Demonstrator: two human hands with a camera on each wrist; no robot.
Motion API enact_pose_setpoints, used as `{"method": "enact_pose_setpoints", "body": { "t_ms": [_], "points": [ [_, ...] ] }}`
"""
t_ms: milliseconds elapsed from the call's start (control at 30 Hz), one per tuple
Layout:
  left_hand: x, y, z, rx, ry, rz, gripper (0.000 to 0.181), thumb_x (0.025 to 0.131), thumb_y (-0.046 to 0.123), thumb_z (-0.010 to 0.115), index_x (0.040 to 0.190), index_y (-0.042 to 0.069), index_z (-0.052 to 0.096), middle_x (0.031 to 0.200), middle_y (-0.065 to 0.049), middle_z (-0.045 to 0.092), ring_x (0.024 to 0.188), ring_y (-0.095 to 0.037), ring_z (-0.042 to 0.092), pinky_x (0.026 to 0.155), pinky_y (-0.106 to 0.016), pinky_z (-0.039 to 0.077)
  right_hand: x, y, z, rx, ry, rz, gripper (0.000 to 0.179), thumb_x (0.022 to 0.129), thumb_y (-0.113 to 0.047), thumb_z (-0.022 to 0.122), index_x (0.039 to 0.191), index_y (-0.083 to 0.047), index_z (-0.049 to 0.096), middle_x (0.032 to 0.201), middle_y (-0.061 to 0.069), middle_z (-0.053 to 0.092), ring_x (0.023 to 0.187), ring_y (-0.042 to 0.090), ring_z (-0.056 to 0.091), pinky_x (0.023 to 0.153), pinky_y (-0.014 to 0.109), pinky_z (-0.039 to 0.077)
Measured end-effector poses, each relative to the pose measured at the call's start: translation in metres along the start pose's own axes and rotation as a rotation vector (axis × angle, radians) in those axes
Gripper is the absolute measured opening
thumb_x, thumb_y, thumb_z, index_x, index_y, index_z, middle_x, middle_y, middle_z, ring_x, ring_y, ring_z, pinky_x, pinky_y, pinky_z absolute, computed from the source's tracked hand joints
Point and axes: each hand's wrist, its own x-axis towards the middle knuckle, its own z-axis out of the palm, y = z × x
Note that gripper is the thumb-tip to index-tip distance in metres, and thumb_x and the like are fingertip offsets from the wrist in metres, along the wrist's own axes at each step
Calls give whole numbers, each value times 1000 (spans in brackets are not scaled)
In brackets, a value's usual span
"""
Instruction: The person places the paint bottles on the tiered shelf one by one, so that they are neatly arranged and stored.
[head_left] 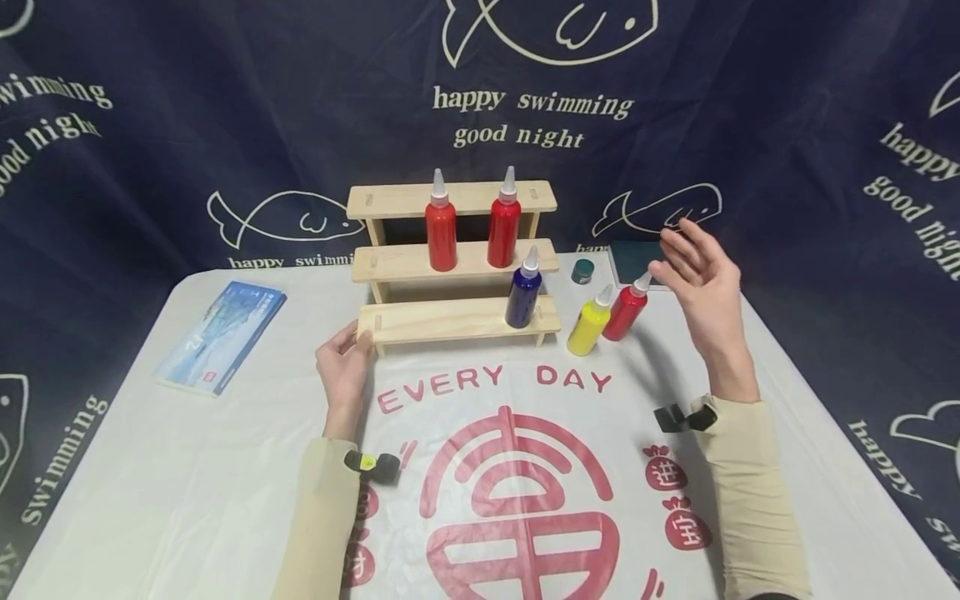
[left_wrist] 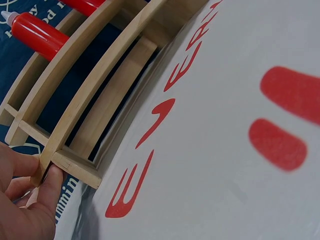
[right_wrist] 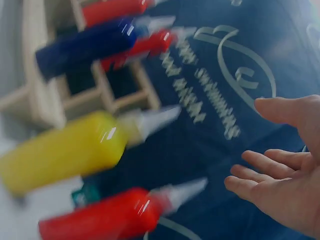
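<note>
My left hand (head_left: 346, 367) pinches the left end of the lowest step of a three-step wooden rack (head_left: 420, 323), thumb and fingers on either side of the board. Two red squeeze bottles with pointed caps, a left one (head_left: 441, 237) and a right one (head_left: 504, 229), stand on the middle step. On the lowest step, toward its right end, is a dark blue squeeze bottle (head_left: 522, 298). A yellow bottle (head_left: 588, 327) and a third red bottle (head_left: 626, 313) stand on the table right of the rack. My right hand (head_left: 703, 287), fingers apart and holding nothing, is raised beside that red bottle's cap.
A small green jar (head_left: 582, 272) and a dark green flat item (head_left: 630, 260) lie behind the yellow and red bottles. At the left is a blue-covered book (head_left: 225, 333). A dark fish-print curtain (head_left: 300, 125) hangs behind the white, red-printed tablecloth (head_left: 187, 467).
</note>
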Motion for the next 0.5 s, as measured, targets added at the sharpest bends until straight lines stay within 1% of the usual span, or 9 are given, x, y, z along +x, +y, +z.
{"method": "enact_pose_setpoints", "body": {
  "t_ms": [67, 133, 233, 300, 367, 400, 467, 500],
  "points": [
    [0, 0, 0, 3, 3, 3, 39, 94, 9, 58, 133, 3, 58, 123, -19, 65, 110, -26, 65, 91, -25, 57, 3, 12, -8, -46, 11, 52, 70, 84, 9, 68, 147, -4, 40, 127, -1, 60, 133, 21, 47, 93, 11, 50],
    [1, 0, 0, 10, 7, 2, 39, 94, 9, 59, 132, 4, 59, 122, -19, 65, 109, -25, 65, 90, -24, 57, 7, 26, -16, -100, -7, 114, 73, 84, 8, 69, 148, -6, 38, 130, -1, 59, 133, 20, 47, 91, 10, 50],
    [1, 0, 0, 0, 9, 1, 39, 94, 8, 59, 132, 3, 59, 122, -19, 65, 109, -26, 65, 90, -24, 57, 12, 47, -28, -190, -82, 202, 76, 85, 4, 70, 151, -7, 34, 142, 5, 52, 136, 24, 43, 93, 9, 49],
    [1, 0, 0, -6, 8, 0, 39, 94, 8, 59, 132, 3, 59, 122, -19, 65, 109, -26, 64, 90, -25, 57, 14, 60, -35, -237, -148, 263, 77, 86, -1, 71, 152, -7, 31, 149, 12, 44, 135, 23, 44, 95, 9, 47],
    [2, 0, 0, -13, 8, -3, 39, 94, 8, 59, 132, 3, 59, 122, -19, 65, 109, -26, 64, 91, -25, 57, 17, 73, -40, -295, -214, 297, 76, 87, -6, 72, 152, -5, 31, 152, 18, 39, 129, 16, 49, 95, 8, 47],
    [2, -1, 0, -17, 6, -3, 39, 93, 7, 59, 132, 3, 59, 122, -19, 65, 109, -25, 64, 91, -26, 57, 17, 78, -41, -329, -241, 303, 75, 88, -8, 72, 151, -4, 32, 151, 18, 40, 124, 10, 53, 95, 7, 46],
    [2, -1, 0, -19, 6, -2, 40, 93, 7, 60, 132, 4, 59, 122, -19, 65, 109, -26, 64, 91, -26, 57, 18, 87, -44, -364, -279, 300, 70, 89, -10, 71, 148, 0, 36, 145, 17, 48, 112, 0, 58, 92, 7, 47],
    [3, -1, 0, -16, 6, 0, 40, 93, 8, 60, 133, 4, 59, 122, -18, 65, 110, -25, 65, 91, -26, 57, 18, 91, -44, -378, -287, 291, 67, 89, -10, 71, 146, 2, 39, 140, 13, 54, 107, -3, 60, 91, 7, 48]
  ]
}}
